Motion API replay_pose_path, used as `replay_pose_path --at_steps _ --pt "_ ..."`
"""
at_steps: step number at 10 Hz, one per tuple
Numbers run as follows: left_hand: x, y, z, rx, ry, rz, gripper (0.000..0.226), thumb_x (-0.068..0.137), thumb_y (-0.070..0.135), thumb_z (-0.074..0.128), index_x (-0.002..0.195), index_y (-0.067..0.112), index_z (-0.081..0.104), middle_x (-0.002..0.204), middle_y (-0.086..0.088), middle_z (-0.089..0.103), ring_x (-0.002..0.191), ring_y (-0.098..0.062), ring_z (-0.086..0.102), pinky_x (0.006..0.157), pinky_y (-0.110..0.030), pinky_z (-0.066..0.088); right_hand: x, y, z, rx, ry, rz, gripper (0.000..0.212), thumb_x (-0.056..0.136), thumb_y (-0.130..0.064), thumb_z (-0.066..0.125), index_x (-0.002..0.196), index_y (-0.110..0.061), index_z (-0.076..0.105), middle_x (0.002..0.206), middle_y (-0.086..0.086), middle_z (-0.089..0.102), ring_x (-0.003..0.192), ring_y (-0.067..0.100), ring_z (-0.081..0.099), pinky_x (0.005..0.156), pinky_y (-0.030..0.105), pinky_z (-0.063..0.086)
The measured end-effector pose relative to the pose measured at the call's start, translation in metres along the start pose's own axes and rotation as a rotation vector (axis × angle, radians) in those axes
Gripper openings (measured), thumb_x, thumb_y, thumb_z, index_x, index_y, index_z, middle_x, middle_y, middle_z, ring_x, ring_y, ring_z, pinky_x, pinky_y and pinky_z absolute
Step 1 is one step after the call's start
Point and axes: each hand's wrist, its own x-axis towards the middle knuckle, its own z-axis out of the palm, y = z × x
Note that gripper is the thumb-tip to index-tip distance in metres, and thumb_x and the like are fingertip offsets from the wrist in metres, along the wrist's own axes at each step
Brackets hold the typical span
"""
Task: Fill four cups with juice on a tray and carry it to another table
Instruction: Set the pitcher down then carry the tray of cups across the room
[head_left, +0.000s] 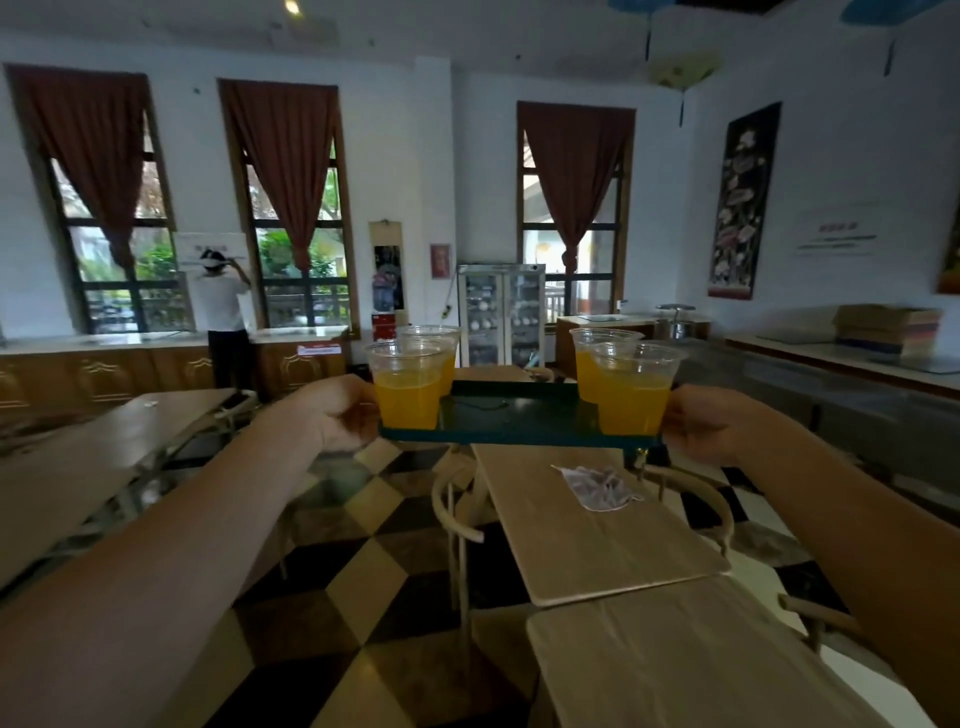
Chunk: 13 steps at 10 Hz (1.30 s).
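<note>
I hold a dark green tray (519, 415) level in the air in front of me. My left hand (340, 413) grips its left edge and my right hand (701, 421) grips its right edge. On the tray stand several clear plastic cups of orange juice: a pair at the left, front cup (408, 389) and back cup (441, 348), and a pair at the right, front cup (636, 395) and back cup (589, 364). Each cup is roughly half full and upright.
Below the tray stands a light wooden table (587, 525) with a crumpled plastic bag (597, 486) on it, chairs at its sides. Another table (675, 660) is nearer me, more tables at left (130, 431). A person (223, 317) stands at the far counter. Checkered floor lies between.
</note>
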Motion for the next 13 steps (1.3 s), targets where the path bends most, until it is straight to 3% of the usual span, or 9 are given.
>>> replay_pose_path --at_steps 2,4,6,8,9,10,11,12,13 --pt "0.025 0.006 -0.063 -0.086 -0.006 0.003 0.018 0.096 0.008 0.044 0.079 0.01 0.048 0.073 -0.007 0.045 0.059 -0.02 0.045 0.058 -0.028 0.042 0.052 -0.001 0.069 0.009 -0.051 0.013 0.017 0.099 -0.004 0.048 0.102 -0.006 0.064 0.094 0.013 0.07 0.086 0.021 0.067 0.058 0.029 0.06" --pt "0.036 0.015 -0.104 -0.22 -0.023 -0.028 0.025 0.098 -0.001 0.049 0.075 0.004 0.059 0.059 -0.01 0.064 0.052 -0.02 0.069 0.051 -0.029 0.06 0.106 0.005 0.12 0.032 -0.107 0.021 0.021 0.098 -0.004 0.049 0.111 -0.005 0.065 0.103 0.015 0.07 0.096 0.024 0.068 0.074 0.04 0.059" --pt "0.069 0.016 -0.134 -0.257 0.049 -0.004 0.024 0.098 -0.007 0.042 0.083 0.004 0.057 0.052 -0.008 0.063 0.043 -0.017 0.065 0.044 -0.027 0.057 0.149 0.01 0.168 0.005 -0.202 -0.007 0.023 0.099 0.001 0.043 0.094 -0.01 0.063 0.077 0.009 0.071 0.076 0.02 0.067 0.069 0.031 0.057" --pt "0.121 0.013 -0.161 -0.328 0.036 -0.026 0.019 0.1 0.001 0.048 0.092 0.007 0.064 0.068 -0.01 0.071 0.059 -0.02 0.073 0.062 -0.034 0.063 0.211 0.009 0.206 -0.021 -0.244 -0.024 0.026 0.099 0.003 0.043 0.114 -0.012 0.058 0.098 0.014 0.064 0.085 0.023 0.064 0.055 0.031 0.059" --pt "0.154 0.014 -0.169 -0.338 0.051 -0.033 0.016 0.1 0.003 0.05 0.097 0.009 0.064 0.074 -0.01 0.072 0.065 -0.02 0.074 0.067 -0.034 0.064 0.255 0.009 0.222 -0.025 -0.253 -0.021 0.026 0.098 0.002 0.046 0.115 -0.012 0.058 0.099 0.014 0.066 0.078 0.022 0.07 0.057 0.031 0.059" --pt "0.192 0.02 -0.174 -0.354 0.095 -0.036 0.016 0.1 0.001 0.05 0.102 0.008 0.065 0.077 -0.011 0.072 0.07 -0.021 0.073 0.061 -0.034 0.064 0.302 0.008 0.239 -0.032 -0.282 0.009 0.016 0.097 -0.001 0.05 0.099 -0.009 0.063 0.09 0.011 0.068 0.067 0.018 0.073 0.058 0.029 0.059" --pt "0.233 0.029 -0.179 -0.344 0.123 -0.031 0.017 0.1 -0.002 0.048 0.102 0.006 0.064 0.071 -0.013 0.073 0.063 -0.021 0.074 0.053 -0.034 0.062 0.35 0.001 0.255 -0.013 -0.331 0.012 0.011 0.096 -0.006 0.054 0.098 -0.008 0.065 0.09 0.011 0.071 0.068 0.018 0.075 0.055 0.03 0.061" --pt "0.274 0.033 -0.184 -0.317 0.139 -0.036 0.016 0.1 0.0 0.049 0.098 0.004 0.065 0.07 -0.014 0.074 0.068 -0.022 0.075 0.059 -0.036 0.064 0.397 -0.005 0.271 -0.009 -0.364 0.011 0.012 0.094 -0.01 0.056 0.101 -0.006 0.065 0.096 0.013 0.071 0.071 0.02 0.075 0.056 0.03 0.06" --pt "0.32 0.038 -0.189 -0.315 0.149 -0.032 0.017 0.098 -0.002 0.052 0.106 0.004 0.066 0.078 -0.014 0.075 0.073 -0.023 0.075 0.065 -0.036 0.064 0.439 -0.011 0.289 -0.02 -0.39 0.013 0.01 0.095 -0.007 0.055 0.093 -0.007 0.064 0.083 0.01 0.071 0.062 0.016 0.073 0.049 0.026 0.057"
